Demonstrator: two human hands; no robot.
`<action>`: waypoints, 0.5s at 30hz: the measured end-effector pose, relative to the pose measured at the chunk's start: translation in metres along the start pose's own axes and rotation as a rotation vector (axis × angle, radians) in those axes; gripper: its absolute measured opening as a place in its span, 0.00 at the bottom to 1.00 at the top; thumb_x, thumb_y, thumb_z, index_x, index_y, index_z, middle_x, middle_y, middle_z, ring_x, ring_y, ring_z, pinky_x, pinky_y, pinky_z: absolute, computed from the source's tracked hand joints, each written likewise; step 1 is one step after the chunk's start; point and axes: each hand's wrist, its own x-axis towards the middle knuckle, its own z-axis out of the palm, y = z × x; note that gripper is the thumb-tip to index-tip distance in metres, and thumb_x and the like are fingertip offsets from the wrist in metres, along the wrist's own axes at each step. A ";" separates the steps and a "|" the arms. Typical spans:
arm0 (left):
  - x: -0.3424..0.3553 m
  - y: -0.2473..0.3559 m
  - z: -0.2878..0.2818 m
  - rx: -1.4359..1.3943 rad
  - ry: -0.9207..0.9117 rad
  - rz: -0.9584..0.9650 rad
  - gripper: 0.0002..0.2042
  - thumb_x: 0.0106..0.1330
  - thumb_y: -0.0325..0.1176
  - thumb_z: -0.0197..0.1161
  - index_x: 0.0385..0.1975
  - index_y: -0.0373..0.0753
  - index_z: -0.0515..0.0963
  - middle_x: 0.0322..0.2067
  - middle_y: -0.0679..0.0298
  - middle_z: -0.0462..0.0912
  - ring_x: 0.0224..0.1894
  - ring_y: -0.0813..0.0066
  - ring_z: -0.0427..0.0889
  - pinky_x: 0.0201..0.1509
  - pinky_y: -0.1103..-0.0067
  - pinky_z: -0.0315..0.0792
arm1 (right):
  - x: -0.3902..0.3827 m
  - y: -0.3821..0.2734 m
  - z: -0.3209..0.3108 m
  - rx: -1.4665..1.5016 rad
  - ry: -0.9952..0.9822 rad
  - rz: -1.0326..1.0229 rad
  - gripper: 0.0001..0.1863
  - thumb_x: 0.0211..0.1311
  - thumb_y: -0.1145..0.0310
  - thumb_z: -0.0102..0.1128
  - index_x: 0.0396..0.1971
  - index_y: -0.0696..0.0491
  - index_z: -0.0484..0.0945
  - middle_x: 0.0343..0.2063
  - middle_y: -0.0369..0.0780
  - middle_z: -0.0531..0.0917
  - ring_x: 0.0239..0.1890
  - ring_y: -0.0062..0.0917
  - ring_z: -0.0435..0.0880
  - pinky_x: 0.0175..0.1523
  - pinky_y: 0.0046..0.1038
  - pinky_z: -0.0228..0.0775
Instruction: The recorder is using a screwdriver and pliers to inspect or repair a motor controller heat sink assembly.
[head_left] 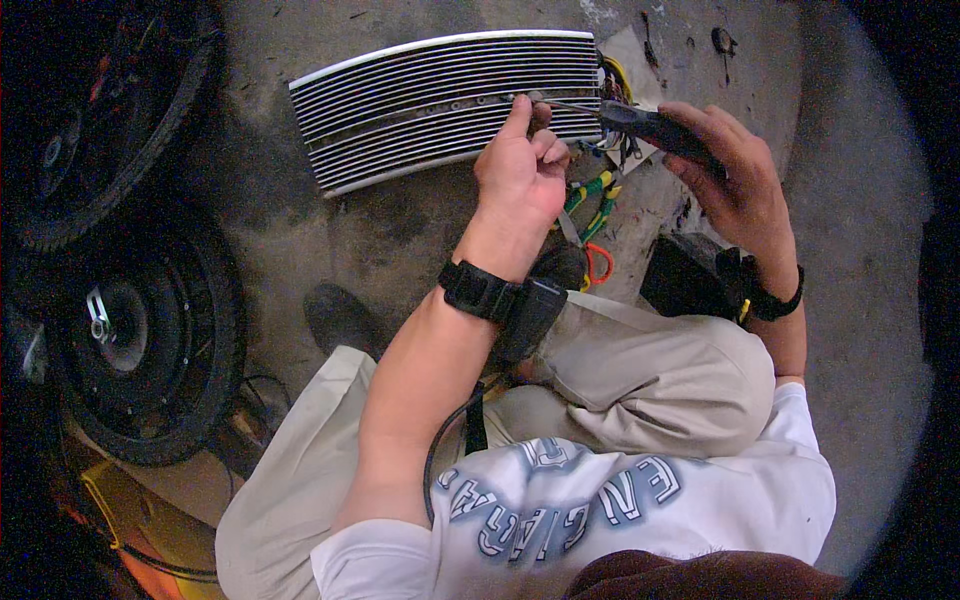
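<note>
A curved, finned metal case (pixel 400 120) lies on the floor ahead of me, with silver edges and a dark strip of small round holes along its middle. My right hand (pixel 735 165) is wrapped round the dark handle of a screwdriver (pixel 650 128), whose thin shaft points left over the case. At the shaft's tip, my left hand (pixel 525 165) pinches with thumb and finger, close to the strip. Whatever sits between those fingertips is too small to make out. A bundle of coloured wires (pixel 617 82) comes out of the case's right end.
Green-and-yellow-handled pliers (pixel 603 205) lie below the case, near an orange-red loop (pixel 600 265). A black box (pixel 690 275) stands by my right knee. Two black-tyred wheels (pixel 150 330) fill the left side. Small dark pieces (pixel 723 42) lie on the floor at upper right.
</note>
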 end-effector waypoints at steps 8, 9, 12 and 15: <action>-0.027 0.005 -0.008 0.607 0.094 0.285 0.11 0.76 0.37 0.62 0.40 0.34 0.82 0.26 0.66 0.81 0.21 0.83 0.68 0.25 0.81 0.63 | 0.001 0.001 0.001 -0.063 0.019 -0.015 0.23 0.62 0.73 0.68 0.58 0.57 0.78 0.36 0.46 0.81 0.35 0.40 0.82 0.41 0.33 0.72; -0.024 0.008 -0.010 0.610 0.095 0.283 0.11 0.76 0.37 0.62 0.40 0.34 0.82 0.26 0.66 0.81 0.21 0.83 0.68 0.25 0.81 0.63 | 0.002 0.002 0.001 -0.061 0.016 -0.013 0.23 0.62 0.73 0.68 0.58 0.57 0.78 0.35 0.45 0.81 0.35 0.40 0.82 0.41 0.33 0.72; -0.022 0.027 -0.008 1.345 0.287 0.753 0.14 0.69 0.36 0.67 0.44 0.29 0.87 0.26 0.59 0.88 0.24 0.75 0.82 0.33 0.77 0.75 | 0.005 0.005 0.001 -0.047 0.019 -0.033 0.23 0.63 0.72 0.68 0.58 0.56 0.78 0.35 0.45 0.81 0.35 0.40 0.82 0.41 0.32 0.72; -0.028 0.044 0.003 1.544 0.258 0.828 0.14 0.66 0.35 0.67 0.45 0.32 0.88 0.25 0.59 0.88 0.25 0.75 0.83 0.35 0.76 0.76 | 0.008 0.007 0.001 -0.032 0.032 -0.050 0.23 0.63 0.72 0.68 0.59 0.56 0.78 0.35 0.45 0.81 0.35 0.39 0.82 0.41 0.32 0.72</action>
